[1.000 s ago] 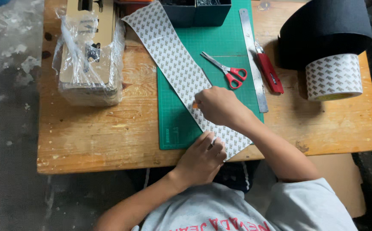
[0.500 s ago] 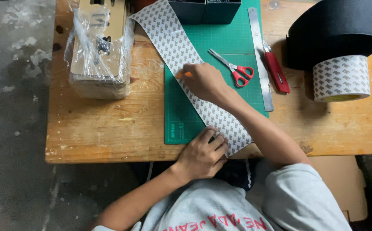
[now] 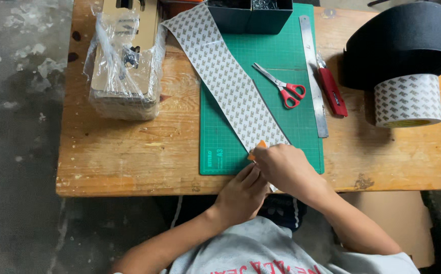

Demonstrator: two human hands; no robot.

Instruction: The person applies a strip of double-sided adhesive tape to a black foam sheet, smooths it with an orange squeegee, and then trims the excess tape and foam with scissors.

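Pressing down at the lower centre of the frame, the right hand (image 3: 286,167) is closing around a small orange tool (image 3: 257,148), of which only a tip is showing, and is holding it on the near end of the patterned strip (image 3: 225,81). Half a second ago this hand was sitting higher up the strip, near mid-mat; it is now lying back at the mat's lower edge, just beside the left hand (image 3: 243,193). The left hand is resting flat, fingers loosely extended, on the strip's end at the table's front edge, much where it was lying before.

The patterned strip, white with a grey repeat, is running diagonally from the upper centre of the frame down to both hands, crossing the green cutting mat (image 3: 291,66).

Lying on the mat, right of the strip: red-handled scissors (image 3: 284,86), blades slightly parted. Lying along the mat's right edge: a steel ruler (image 3: 314,76), with a red utility knife (image 3: 332,91) touching its right side.

Standing at the upper right: a black roll (image 3: 398,40) with a patterned tape roll (image 3: 408,101) just below it. Sitting at the upper left: a plastic-wrapped cardboard bundle (image 3: 124,66). Standing at the top centre: a dark box (image 3: 251,15). All are resting on the wooden table (image 3: 129,157).
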